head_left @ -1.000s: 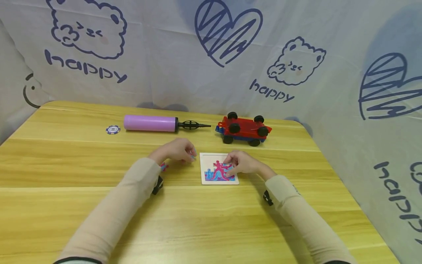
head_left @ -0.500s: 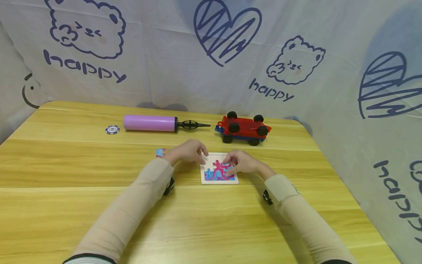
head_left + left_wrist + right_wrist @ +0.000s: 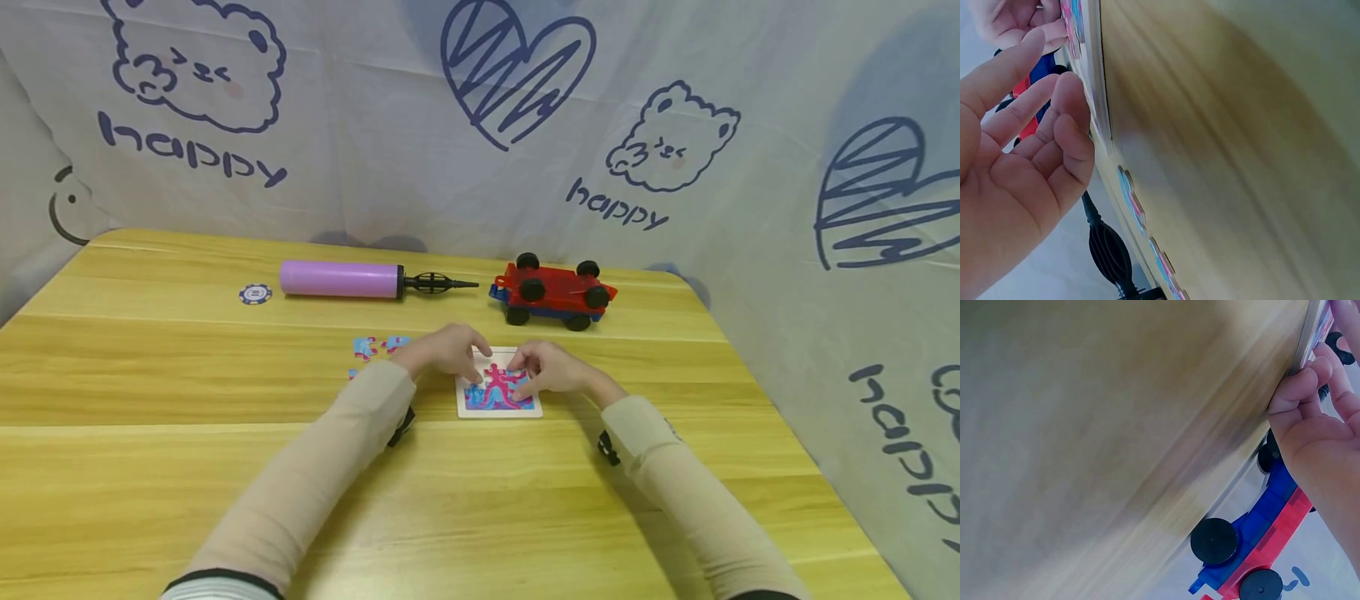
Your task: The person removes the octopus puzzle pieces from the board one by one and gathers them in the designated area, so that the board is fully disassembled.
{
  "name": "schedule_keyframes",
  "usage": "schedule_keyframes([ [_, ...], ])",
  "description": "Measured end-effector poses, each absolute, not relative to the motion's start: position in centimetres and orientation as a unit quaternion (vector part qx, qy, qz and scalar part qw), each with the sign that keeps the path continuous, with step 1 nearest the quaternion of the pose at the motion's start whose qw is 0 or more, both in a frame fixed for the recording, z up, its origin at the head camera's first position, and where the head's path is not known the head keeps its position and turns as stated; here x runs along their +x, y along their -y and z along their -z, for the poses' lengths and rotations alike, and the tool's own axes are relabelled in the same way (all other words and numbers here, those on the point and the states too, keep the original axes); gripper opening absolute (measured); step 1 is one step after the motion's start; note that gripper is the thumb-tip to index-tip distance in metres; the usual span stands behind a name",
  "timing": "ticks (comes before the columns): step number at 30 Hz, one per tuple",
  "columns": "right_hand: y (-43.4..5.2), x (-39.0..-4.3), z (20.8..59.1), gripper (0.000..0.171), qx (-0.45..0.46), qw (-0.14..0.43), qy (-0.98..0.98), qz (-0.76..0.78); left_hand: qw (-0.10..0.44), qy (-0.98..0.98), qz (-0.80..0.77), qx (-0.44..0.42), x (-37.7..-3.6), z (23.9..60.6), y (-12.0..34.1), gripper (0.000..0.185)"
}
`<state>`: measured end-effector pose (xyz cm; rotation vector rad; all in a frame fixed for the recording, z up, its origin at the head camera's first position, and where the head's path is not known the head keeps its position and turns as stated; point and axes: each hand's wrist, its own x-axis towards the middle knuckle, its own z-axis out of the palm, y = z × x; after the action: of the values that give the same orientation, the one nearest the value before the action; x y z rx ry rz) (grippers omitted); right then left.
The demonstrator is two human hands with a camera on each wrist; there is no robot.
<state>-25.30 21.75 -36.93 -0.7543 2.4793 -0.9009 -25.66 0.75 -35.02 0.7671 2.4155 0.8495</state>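
Puzzle board [image 3: 498, 410]: lies flat on the wooden table [image 3: 150, 375], near its middle, in front of the toy car; a white frame around a pink-and-blue picture.
Left hand [image 3: 447, 350]: rests at the board's upper left corner. In the left wrist view the fingers [image 3: 1063, 106] are extended and only loosely bent, their tips against the board's edge [image 3: 1094, 94] — whether they pinch a piece cannot be told.
Right hand [image 3: 552, 368]: rests on the board's right side. In the head view the fingers are curled downward onto the picture; in the right wrist view the fingertips [image 3: 1300, 387] press the board's edge [image 3: 1310, 331]. A piece under them cannot be made out.
Hand spacing: the two hands are close together over the board's top half, not touching.
Loose puzzle pieces [image 3: 375, 346]: a few blue-and-pink pieces lie on the table just left of the left hand, apart from the board; also visible edge-on in the left wrist view [image 3: 1132, 200].
Toy car [image 3: 553, 292]: red and blue with black wheels — behind the board, toward the backdrop.
Purple pump [image 3: 341, 280]: lies on its side to the left of the car, black nozzle pointing toward it.
Poker chip [image 3: 255, 294]: just left of the pump.
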Motion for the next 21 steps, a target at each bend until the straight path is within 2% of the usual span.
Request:
schedule_keyframes([
  [5,-21.7,-25.3,37.1,0.029,-0.267,0.200,-0.886,0.323,0.237,-0.882,-0.285,0.290,-25.4,34.9,-1.2,0.048],
  [21,-21.8,-25.4,37.1,0.030,-0.282,0.192,-0.883,0.321,0.244,-0.897,-0.243,0.276,-25.5,35.1,-2.1,0.043],
])
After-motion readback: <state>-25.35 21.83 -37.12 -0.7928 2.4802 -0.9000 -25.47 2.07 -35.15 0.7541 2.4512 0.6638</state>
